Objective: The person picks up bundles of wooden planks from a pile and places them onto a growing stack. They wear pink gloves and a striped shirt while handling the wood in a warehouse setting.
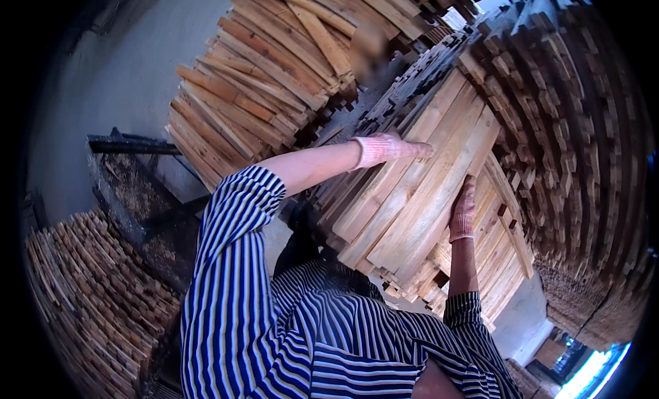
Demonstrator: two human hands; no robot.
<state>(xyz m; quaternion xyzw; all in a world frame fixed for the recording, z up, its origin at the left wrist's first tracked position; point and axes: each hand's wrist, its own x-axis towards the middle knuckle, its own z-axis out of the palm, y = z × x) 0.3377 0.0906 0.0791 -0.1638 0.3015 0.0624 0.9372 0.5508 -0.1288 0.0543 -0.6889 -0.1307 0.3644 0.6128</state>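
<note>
Several pale wooden boards (432,172) lie side by side on top of a stack in front of me. My left hand (392,149), in a pinkish-white work glove, grips their left edge, with the fingers reaching over the top face. On the opposite side, my right hand (464,208), gloved alike, presses along the right edge of the same boards, its fingers pointing away from me. The undersides of the boards and parts of both hands' fingers are hidden. Below them, more stacked boards (491,262) show, crossed by a narrow strip of wood (515,244).
A tall stack of timber (570,145) rises close on my right. Loose planks (254,69) are piled at the far left, near a pale wall (137,69). A dark metal frame (130,145) stands left of me, with another timber stack (96,303) at lower left.
</note>
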